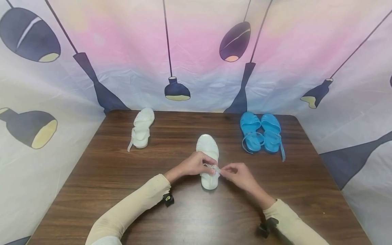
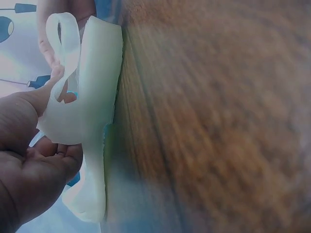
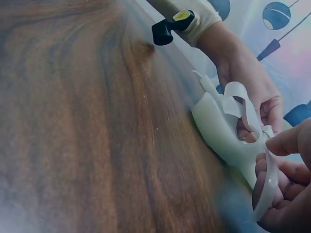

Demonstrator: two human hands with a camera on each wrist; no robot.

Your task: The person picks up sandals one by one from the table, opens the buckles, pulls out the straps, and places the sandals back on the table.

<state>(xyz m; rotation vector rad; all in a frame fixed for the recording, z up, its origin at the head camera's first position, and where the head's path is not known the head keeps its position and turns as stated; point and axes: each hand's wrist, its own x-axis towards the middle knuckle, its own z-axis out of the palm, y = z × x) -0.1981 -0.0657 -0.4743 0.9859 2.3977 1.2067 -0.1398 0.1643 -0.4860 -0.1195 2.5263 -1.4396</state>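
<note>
A white sandal (image 1: 207, 144) stands upright on the brown table, its toe pointing away from me. From its left side my left hand (image 1: 196, 164) holds the ankle strap near the buckle (image 1: 215, 168), thumb on top, fingers reaching under the strap. My right hand (image 1: 240, 175), on the right side, pinches the loose end of the strap (image 3: 270, 187) between thumb and fingers. In the left wrist view the strap arches in a loop (image 2: 56, 24) above the heel (image 2: 101, 53). Fingers partly hide the buckle, so how far the strap passes through it cannot be seen.
Another white sandal (image 1: 143, 119) lies at the back left of the table (image 1: 122, 190), its strap hanging out sideways. Two blue sandals (image 1: 250, 120) stand side by side at the back right, with one strap (image 1: 282, 149) trailing. A patterned curtain (image 1: 196, 51) surrounds the table.
</note>
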